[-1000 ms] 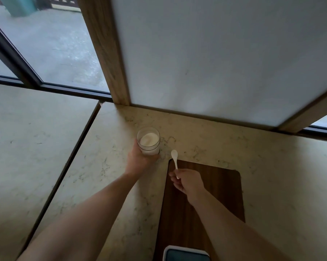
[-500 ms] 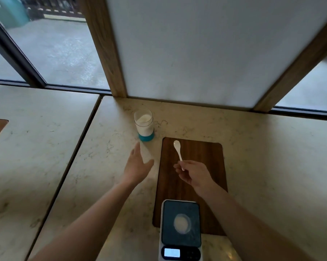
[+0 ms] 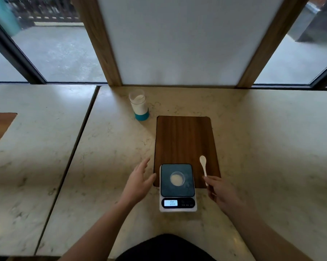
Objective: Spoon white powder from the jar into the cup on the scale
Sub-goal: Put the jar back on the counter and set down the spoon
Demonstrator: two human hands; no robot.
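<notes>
The small white digital scale (image 3: 178, 189) is sitting nearest on the pale marble bench (image 3: 102, 157), carrying a little clear cup (image 3: 177, 178) of white powder. The left hand (image 3: 140, 182) is hovering beside it, grip apart. The right hand (image 3: 222, 192) is pinching a white plastic spoon (image 3: 203, 165). The blue-based glass jar (image 3: 139, 104) is standing far back

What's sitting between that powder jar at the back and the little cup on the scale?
In the head view, only bare marble counter and the dark wooden board separate the clear, blue-based jar from the small cup.
</notes>
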